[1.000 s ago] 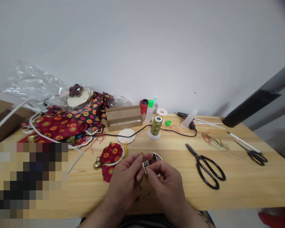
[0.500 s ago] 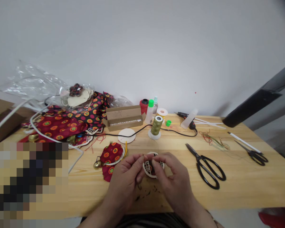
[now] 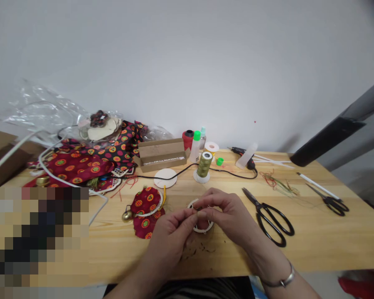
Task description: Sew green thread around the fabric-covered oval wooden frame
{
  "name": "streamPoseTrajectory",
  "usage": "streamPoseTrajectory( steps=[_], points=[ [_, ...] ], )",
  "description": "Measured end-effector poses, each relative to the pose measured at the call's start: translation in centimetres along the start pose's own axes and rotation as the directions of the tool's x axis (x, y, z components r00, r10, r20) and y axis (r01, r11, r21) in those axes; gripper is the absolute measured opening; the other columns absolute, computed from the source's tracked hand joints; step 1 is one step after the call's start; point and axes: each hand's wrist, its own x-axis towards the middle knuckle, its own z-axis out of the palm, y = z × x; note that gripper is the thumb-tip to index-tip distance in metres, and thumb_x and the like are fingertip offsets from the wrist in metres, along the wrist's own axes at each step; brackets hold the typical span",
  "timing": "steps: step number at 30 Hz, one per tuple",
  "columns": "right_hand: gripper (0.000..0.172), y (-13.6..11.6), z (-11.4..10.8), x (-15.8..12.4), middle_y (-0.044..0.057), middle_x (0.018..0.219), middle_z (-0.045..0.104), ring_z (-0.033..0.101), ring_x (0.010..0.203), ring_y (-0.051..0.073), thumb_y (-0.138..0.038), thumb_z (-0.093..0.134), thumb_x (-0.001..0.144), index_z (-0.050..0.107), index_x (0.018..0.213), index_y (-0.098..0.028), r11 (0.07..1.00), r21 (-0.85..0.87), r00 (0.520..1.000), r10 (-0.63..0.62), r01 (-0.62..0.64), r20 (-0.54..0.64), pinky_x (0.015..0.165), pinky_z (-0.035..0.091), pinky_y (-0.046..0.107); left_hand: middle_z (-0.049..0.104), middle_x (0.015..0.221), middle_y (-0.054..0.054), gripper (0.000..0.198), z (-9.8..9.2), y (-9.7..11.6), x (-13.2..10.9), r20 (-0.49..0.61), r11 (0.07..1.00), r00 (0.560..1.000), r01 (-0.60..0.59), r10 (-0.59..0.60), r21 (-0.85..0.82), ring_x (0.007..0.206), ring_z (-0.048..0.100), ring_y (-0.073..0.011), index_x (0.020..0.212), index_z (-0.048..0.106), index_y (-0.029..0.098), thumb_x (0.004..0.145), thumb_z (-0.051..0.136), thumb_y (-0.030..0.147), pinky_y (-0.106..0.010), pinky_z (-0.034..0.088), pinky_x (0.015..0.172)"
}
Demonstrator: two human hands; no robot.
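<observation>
Noted: my left fingers (image 3: pixel 189 214) and right fingers (image 3: pixel 206 211) now pinch together on the white-rimmed round piece (image 3: pixel 202 229), its lattice face no longer showing.

Bare left hand (image 3: pixel 170 236) and bare right hand (image 3: pixel 229 216), with bare forearms (image 3: pixel 268 255) behind them. Around the right wrist, a slim silver bangle (image 3: pixel 282 280), slightly loose. Along the lower edge of the view, a dark shirt (image 3: pixel 187 288) with thin pale stripes.

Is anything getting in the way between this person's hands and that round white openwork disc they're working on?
Nothing visible does: the left hand and the right hand both touch the round white openwork disc, with no object between them and it.
</observation>
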Motion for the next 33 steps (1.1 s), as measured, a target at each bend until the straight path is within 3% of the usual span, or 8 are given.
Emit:
streamPoseTrajectory(
  steps=[6,14,19,23,29,33],
  points=[
    [0.006,0.2,-0.2,0.1,0.0,0.071,0.06,0.059,0.067,0.013,-0.016,0.071,0.067,0.075,0.069,-0.02,1.0,-0.009,1.0,-0.009,0.009,0.018,0.064,0.048,0.026,0.048,0.05,0.003,0.029,0.2,0.0,-0.1,0.032,1.0,0.999,-0.003,0.004,-0.015,0.043,0.029,-0.0062,0.068,0.07,0.014,0.079,0.063,0.039,-0.021,0.018,0.042],
    [0.013,-0.1,0.4,-0.4,0.0,0.066,0.06,0.057,0.072,0.014,-0.015,0.064,0.072,0.066,0.06,-0.019,0.983,-0.156,0.991,-0.106,0.093,-0.078,0.07,0.047,0.028,0.053,0.051,0.002,0.023,0.4,0.2,-0.1,0.037,0.99,0.999,0.0,0.006,-0.143,0.042,0.031,-0.0054,0.071,0.073,0.014,0.077,0.066,0.035,-0.02,0.018,0.042],
    [0.015,-0.2,0.3,-0.3,-0.002,0.064,0.053,0.053,0.057,0.011,-0.023,0.062,0.072,0.06,0.059,-0.018,0.995,-0.094,0.989,-0.056,0.043,-0.137,0.056,0.046,0.024,0.049,0.048,0.003,0.028,0.5,0.1,-0.2,0.057,0.973,0.998,0.011,0.003,-0.23,0.041,0.031,-0.0047,0.069,0.071,0.014,0.08,0.063,0.037,-0.019,0.018,0.042],
    [0.015,-0.3,0.0,0.0,-0.001,0.064,0.054,0.052,0.059,0.013,-0.025,0.061,0.072,0.059,0.059,-0.018,0.988,-0.14,0.978,-0.095,0.069,-0.185,0.06,0.045,0.026,0.056,0.056,0.0,0.027,0.5,-0.2,-0.2,0.027,0.969,1.0,0.011,-0.005,-0.248,0.043,0.033,-0.0042,0.064,0.069,0.014,0.078,0.066,0.037,-0.019,0.018,0.042],
    [0.014,-0.2,-0.7,0.1,-0.001,0.064,0.057,0.052,0.063,0.014,-0.026,0.06,0.075,0.06,0.063,-0.018,0.976,-0.187,0.96,-0.152,0.109,-0.236,0.063,0.044,0.026,0.059,0.059,-0.001,0.023,0.3,-0.5,0.1,-0.008,0.975,0.999,0.033,-0.035,-0.22,0.044,0.036,-0.0056,0.067,0.07,0.014,0.073,0.071,0.037,-0.019,0.019,0.042],
    [0.014,-0.2,-1.0,0.2,-0.001,0.065,0.058,0.052,0.065,0.014,-0.026,0.06,0.076,0.06,0.064,-0.018,0.973,-0.2,0.949,-0.168,0.115,-0.268,0.065,0.044,0.026,0.06,0.059,0.0,0.021,0.3,-0.4,0.0,-0.014,0.993,1.0,0.02,-0.022,-0.114,0.044,0.036,-0.0068,0.07,0.072,0.016,0.074,0.069,0.036,-0.02,0.022,0.042]
  ],
)
